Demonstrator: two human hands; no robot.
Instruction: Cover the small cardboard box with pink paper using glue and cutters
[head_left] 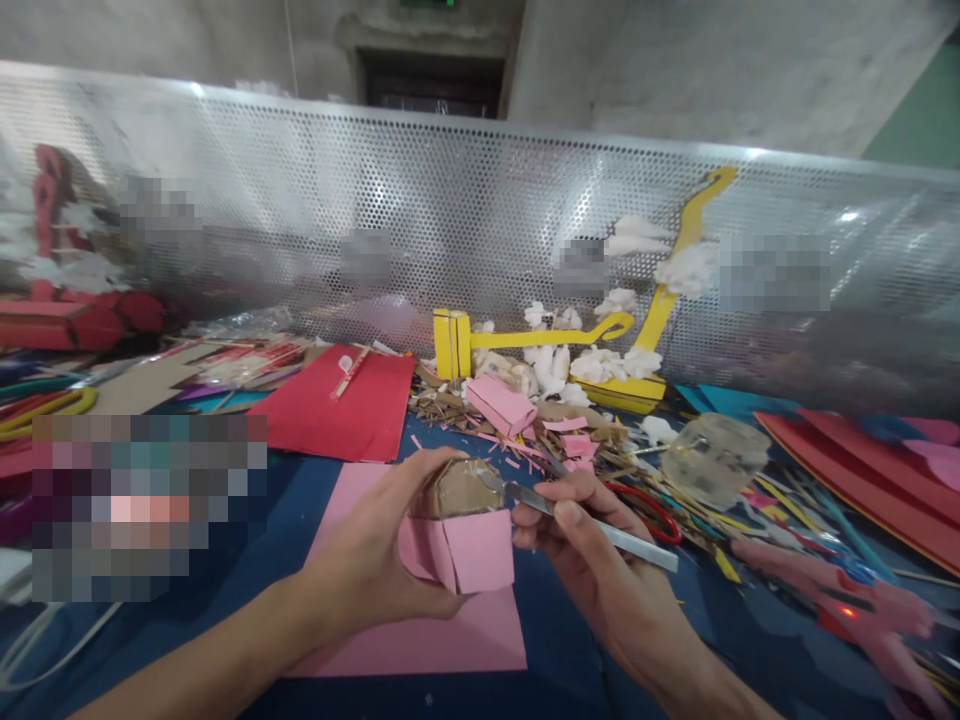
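From my end, a perforated metal panel point(450, 200) fences off the back of the table, and there's a dark doorway point(439, 85) in the concrete wall point(637, 60) beyond it. I've got a tilted yellow hook-ended piece point(690, 220) in front of the panel, with white fluffy bits point(551, 370) around its base. Left of centre I can see red sheets point(337, 415). Right side: a clear plastic container point(716, 460), more red sheets point(862, 475) and a pink glue gun point(877, 605), its little orange light glowing.
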